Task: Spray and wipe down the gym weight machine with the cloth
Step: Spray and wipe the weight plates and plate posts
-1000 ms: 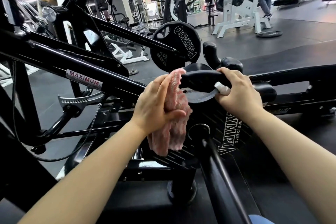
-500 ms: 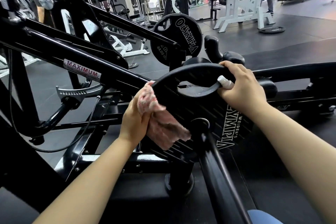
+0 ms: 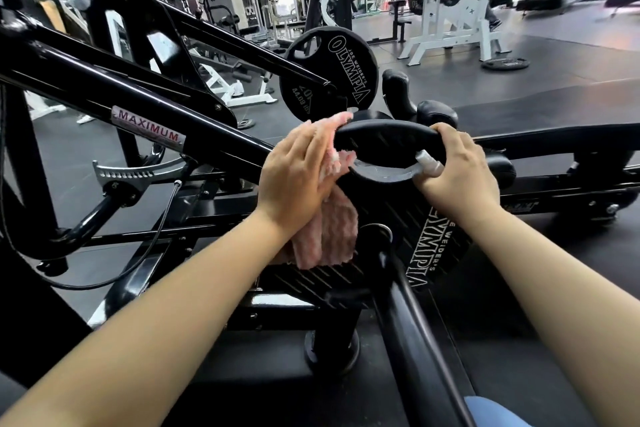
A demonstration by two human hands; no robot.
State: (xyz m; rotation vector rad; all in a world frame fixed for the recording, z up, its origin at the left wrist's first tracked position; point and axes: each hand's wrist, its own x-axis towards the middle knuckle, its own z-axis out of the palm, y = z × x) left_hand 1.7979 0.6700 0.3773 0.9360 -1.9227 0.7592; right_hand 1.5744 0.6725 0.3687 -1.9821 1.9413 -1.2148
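A black Olympia weight plate stands on edge on the black weight machine in front of me. My left hand holds a pink cloth against the plate's upper left rim, thumb under it and fingers over it. The rest of the cloth hangs down over the plate's face. My right hand grips the plate's upper right rim and also holds a small spray bottle, of which only the white top shows.
A second Olympia plate hangs on the machine's arm just behind. A thick black bar runs toward me below the plate. A white rack, a loose plate on the floor and a person's legs are at the far right.
My left hand has slid the cloth up the plate's left edge from the lower left face to the top rim. My right hand has kept its grip.
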